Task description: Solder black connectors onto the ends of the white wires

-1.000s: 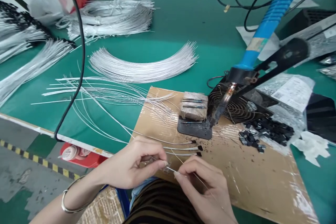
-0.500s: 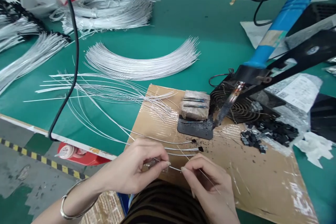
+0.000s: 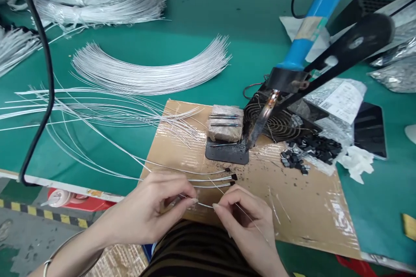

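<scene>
Both hands work at the near edge of a taped cardboard sheet (image 3: 312,220). My left hand (image 3: 152,212) pinches a thin white wire (image 3: 204,205) between thumb and forefinger. My right hand (image 3: 247,220) pinches the same wire a finger's width to the right, and a fine strand runs on across its back. Just beyond the hands lie three white wires tipped with small black parts (image 3: 232,177).
A blue-handled soldering iron (image 3: 292,60) on a black arm points down at a dark plate (image 3: 227,153) beside a sponge block (image 3: 225,127). A small fan (image 3: 279,123), a heap of black parts (image 3: 312,149), wire bundles (image 3: 149,75) and a black cable (image 3: 42,91) lie around.
The view has shifted, so everything sits further left and lower in the frame. Both hands keep their pinch on the wire, with the gap between them a little smaller.
</scene>
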Demonstrator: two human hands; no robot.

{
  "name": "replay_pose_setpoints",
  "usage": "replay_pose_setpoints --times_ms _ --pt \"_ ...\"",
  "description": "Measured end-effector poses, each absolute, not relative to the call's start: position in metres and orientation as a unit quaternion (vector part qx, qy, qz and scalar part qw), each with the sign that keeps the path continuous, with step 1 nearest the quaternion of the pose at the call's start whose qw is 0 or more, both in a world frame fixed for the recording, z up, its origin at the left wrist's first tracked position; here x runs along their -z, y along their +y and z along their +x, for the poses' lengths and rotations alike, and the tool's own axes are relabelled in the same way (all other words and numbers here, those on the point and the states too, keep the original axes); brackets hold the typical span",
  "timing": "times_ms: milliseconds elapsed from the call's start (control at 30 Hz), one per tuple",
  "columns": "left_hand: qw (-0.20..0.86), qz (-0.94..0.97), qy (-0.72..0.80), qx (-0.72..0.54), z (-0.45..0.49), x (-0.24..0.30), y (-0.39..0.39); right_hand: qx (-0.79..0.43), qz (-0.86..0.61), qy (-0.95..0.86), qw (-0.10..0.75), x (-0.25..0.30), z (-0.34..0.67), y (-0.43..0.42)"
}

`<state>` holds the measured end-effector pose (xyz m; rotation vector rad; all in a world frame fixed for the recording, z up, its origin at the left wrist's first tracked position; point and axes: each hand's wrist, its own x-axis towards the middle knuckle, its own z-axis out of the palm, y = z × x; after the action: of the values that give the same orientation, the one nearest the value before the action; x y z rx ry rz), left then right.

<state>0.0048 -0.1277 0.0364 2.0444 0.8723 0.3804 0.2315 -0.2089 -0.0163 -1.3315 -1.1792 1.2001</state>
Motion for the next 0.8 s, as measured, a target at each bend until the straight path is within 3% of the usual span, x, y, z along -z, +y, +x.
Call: replay_pose_setpoints --times_ms 200,300,400,467,800 --pt "0.392 0.831 0.350 -0.183 -0.003 -0.034 -0.120 -0.493 -0.568 -0.457 0.475 0.017 0.233 -0.216" --pt "0.220 0.883 0.364 -0.199 -0.019 -0.031 -0.098 -0.504 -0.584 -0.426 0.472 0.016 0.234 -0.221" --pt "-0.002 0.926 0.352 -0.134 -0.039 -0.024 -0.070 -0.512 -0.588 -0.411 0.473 0.016 0.234 -0.223" --pt "-0.083 0.936 0.331 -0.090 -0.048 -0.019 -0.054 -0.514 -0.589 -0.408 0.471 0.016 0.234 -0.223" --pt "-0.122 0.948 0.275 -0.100 -0.045 -0.006 -0.033 -0.520 -0.595 -0.402 0.463 0.013 0.234 -0.223"
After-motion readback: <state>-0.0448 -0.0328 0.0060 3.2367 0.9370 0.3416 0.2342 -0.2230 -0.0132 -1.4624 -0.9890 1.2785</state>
